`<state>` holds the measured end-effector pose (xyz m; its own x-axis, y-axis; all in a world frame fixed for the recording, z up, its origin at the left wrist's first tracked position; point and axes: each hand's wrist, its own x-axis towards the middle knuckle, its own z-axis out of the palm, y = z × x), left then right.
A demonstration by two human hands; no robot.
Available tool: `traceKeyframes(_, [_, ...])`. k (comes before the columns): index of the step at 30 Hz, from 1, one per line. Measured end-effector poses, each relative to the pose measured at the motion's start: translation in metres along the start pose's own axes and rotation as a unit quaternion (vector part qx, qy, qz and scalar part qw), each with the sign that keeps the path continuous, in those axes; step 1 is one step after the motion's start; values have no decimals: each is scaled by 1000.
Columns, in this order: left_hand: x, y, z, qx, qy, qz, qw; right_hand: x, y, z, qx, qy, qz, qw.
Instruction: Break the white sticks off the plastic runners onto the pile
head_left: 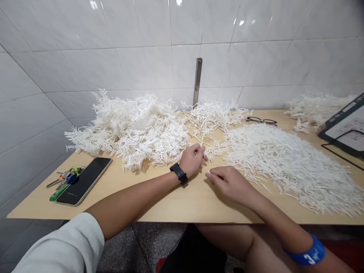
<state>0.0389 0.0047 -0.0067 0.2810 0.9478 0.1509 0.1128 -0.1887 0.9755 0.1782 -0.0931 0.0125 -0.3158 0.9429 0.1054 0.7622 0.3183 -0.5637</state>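
My left hand [192, 158], with a black watch on its wrist, is closed in a pinch over the middle of the table. A thin white branched strand [202, 141] sticks up from its fingertips. Just to the right, my right hand [233, 184] has thumb and forefinger pressed together, a small gap from the left. What it pinches, if anything, is too small to make out. Left of the hands rises a tangled heap of white branched strands [142, 129]. On the right spreads a flatter pile of short, separate white pieces [287, 163].
A smaller tangle of strands [213, 113] lies behind the hands, below an upright metal bar [197, 81]. Glasses [261, 121] rest at the back. A phone [85, 182] and keys [66, 175] are at left. A dark-framed panel [347, 125] leans at right.
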Motion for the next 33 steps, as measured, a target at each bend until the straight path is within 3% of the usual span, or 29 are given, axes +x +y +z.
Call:
traceKeyframes(3, [10,3,-10,-6,76,10,997,-7,-4,1,-33,-23,-48,998])
traceKeyframes(7, [3,14,-10,-22,-9,64,998,-9,16,-11,-179,61,30,982])
traceKeyframes(12, [-9,23,-7,-15,-10,147,989,-15,51,-28,-337,186,118,915])
traceKeyframes(14, [-9,24,-11,-12,2,188,982,-16,55,-29,-327,222,116,911])
traceKeyframes(19, [-11,27,-20,-3,21,302,953,-1,53,-21,-160,275,53,947])
traceKeyframes(23, [-17,30,-22,7,18,342,939,12,45,-18,73,234,74,967])
traceKeyframes(26, [-18,31,-22,-16,19,337,941,15,33,-14,212,113,68,968])
traceKeyframes(29, [-15,32,-22,-50,27,302,952,13,25,-8,217,-9,16,976])
traceKeyframes(31, [-10,32,-22,-60,38,277,958,12,24,-4,165,-4,-4,986])
traceKeyframes(33, [-6,32,-23,-63,53,256,963,10,26,-3,110,60,-10,992])
